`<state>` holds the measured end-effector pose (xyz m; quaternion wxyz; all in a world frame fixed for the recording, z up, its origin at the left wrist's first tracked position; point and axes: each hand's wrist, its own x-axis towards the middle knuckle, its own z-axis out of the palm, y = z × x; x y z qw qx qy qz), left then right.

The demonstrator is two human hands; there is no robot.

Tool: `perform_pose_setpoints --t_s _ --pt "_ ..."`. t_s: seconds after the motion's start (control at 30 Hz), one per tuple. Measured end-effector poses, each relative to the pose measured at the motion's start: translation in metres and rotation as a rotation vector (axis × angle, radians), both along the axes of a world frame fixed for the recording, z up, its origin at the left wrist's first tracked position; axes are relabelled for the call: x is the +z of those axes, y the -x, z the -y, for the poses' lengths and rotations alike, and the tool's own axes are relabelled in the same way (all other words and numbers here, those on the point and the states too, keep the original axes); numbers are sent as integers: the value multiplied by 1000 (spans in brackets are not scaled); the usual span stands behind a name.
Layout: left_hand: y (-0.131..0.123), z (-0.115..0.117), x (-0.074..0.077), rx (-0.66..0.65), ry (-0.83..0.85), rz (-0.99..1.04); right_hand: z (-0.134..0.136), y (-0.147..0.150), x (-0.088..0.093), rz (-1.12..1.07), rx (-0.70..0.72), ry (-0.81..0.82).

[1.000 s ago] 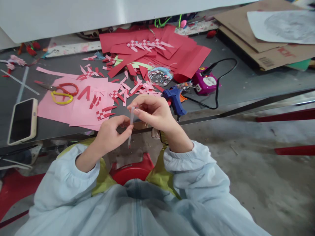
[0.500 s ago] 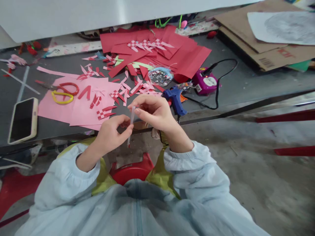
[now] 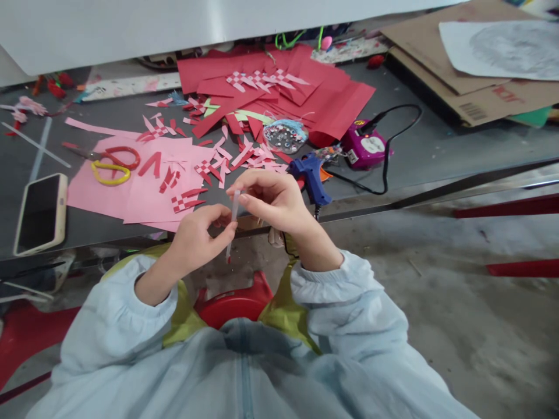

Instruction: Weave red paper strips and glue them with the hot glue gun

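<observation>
A thin translucent stick (image 3: 234,208) with a red lower tip is held upright in front of the table edge. My left hand (image 3: 198,238) pinches it around its middle between thumb and finger. At its upper end, my right hand (image 3: 274,201) grips it between thumb and fingertips. Just beyond my hands lie woven red-and-pink paper pieces (image 3: 186,201) and pink sheets (image 3: 98,198). A blue glue gun (image 3: 311,174) rests right of my right hand, near the table's front edge.
Scissors (image 3: 114,166) and a phone (image 3: 41,214) lie left. Red paper (image 3: 345,107), a clear container of small beads (image 3: 285,137) and a purple power adapter (image 3: 367,145) with a black cable are behind. Cardboard (image 3: 484,107) sits at the back right; a red stool (image 3: 236,305) is below.
</observation>
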<state>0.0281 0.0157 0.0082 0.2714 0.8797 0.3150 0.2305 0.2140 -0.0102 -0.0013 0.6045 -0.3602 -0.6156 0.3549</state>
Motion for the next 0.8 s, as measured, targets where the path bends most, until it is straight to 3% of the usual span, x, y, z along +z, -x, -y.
perform_pose_setpoints --t_s 0.57,0.8 --pt "0 1 0 3 50 -24 2 -3 2 22 -54 67" --pt "0 0 -2 61 38 28 0 -2 0 79 -44 130"
